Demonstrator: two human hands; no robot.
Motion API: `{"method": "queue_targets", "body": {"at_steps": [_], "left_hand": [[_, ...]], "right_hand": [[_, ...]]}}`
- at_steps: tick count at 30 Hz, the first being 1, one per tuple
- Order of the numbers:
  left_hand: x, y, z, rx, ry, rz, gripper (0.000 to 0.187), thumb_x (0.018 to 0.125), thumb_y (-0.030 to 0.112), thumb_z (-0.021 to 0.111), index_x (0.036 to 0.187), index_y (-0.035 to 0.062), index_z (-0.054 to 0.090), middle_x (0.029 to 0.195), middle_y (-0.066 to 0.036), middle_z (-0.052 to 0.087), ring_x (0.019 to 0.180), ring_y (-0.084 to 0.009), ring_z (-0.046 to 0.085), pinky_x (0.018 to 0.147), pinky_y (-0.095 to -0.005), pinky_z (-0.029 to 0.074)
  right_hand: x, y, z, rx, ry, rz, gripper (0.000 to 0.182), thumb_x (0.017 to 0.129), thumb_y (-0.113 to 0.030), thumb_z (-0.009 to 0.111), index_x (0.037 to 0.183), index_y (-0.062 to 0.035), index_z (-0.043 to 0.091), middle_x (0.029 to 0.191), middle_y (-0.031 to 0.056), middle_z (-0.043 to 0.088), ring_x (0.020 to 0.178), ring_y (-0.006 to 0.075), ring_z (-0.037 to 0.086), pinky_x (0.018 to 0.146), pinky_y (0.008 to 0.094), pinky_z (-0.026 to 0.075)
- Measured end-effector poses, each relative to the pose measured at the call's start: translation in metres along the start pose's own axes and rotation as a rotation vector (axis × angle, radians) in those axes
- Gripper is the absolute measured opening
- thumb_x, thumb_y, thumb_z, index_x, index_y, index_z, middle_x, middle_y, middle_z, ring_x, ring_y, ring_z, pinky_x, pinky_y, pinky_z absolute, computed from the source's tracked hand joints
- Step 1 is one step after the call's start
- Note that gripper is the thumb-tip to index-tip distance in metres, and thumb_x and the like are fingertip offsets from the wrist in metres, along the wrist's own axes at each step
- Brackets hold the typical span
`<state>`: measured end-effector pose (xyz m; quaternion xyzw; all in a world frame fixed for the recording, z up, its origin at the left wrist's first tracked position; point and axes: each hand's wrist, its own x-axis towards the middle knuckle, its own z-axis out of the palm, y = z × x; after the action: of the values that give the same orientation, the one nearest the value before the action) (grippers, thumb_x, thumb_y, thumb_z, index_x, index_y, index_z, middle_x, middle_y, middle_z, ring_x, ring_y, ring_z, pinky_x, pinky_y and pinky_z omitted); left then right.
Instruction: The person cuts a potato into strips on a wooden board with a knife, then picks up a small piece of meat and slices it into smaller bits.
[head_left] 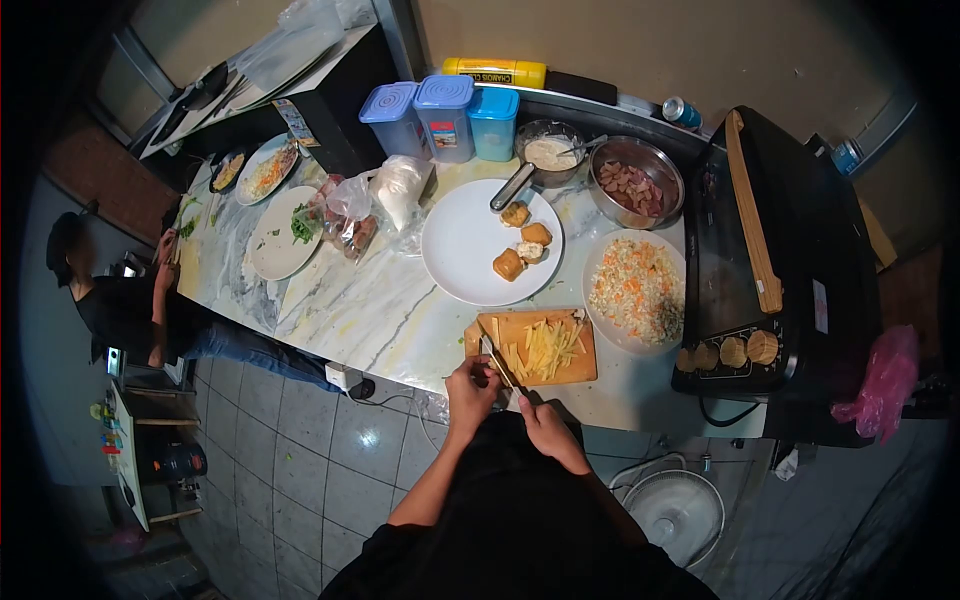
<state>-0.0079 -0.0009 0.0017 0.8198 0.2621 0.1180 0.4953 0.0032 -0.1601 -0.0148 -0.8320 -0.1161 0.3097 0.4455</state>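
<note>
My right hand is wrapped round the handle of a knife, its blade slanting up and left over the near-left part of a wooden cutting board. Close against the blade's left side, my left hand has its fingers drawn together; whatever they pinch is too small to make out. Pale yellow cut strips lie heaped on the board. Behind it, a large white plate carries several browned fried pieces and a dark-handled utensil.
Right of the board stand a plate of shredded vegetables, a metal bowl of meat and a black grill. Behind are a batter bowl, plastic containers and a powder bag. Another person works at the far left.
</note>
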Motion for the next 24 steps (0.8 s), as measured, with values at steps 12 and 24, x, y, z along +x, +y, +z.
{"method": "queue_targets", "body": {"at_steps": [12, 24], "left_hand": [[0.0011, 0.0027, 0.0011, -0.003, 0.010, -0.016, 0.024, 0.070, 0.009, 0.068, 0.090, -0.0032, 0.063, 0.066, -0.010, 0.065, 0.062, -0.0173, 0.065, 0.060, -0.0284, 0.049], [0.0009, 0.0044, 0.0019, -0.004, 0.013, -0.013, 0.022, 0.070, 0.007, 0.068, 0.089, -0.0032, 0.064, 0.066, -0.011, 0.065, 0.060, -0.0173, 0.064, 0.058, -0.0286, 0.049]], "right_hand": [[-0.0001, -0.0002, 0.0042, -0.013, 0.069, -0.056, 0.061, 0.096, -0.041, 0.035, 0.074, 0.0117, 0.055, 0.069, 0.0340, 0.052, 0.079, 0.0491, 0.054, 0.065, 0.0508, 0.042], [-0.0012, -0.0061, -0.0023, -0.033, 0.022, -0.015, 0.055, 0.097, -0.039, 0.035, 0.084, 0.0102, 0.057, 0.075, 0.0345, 0.054, 0.086, 0.0481, 0.053, 0.069, 0.0503, 0.043]]}}
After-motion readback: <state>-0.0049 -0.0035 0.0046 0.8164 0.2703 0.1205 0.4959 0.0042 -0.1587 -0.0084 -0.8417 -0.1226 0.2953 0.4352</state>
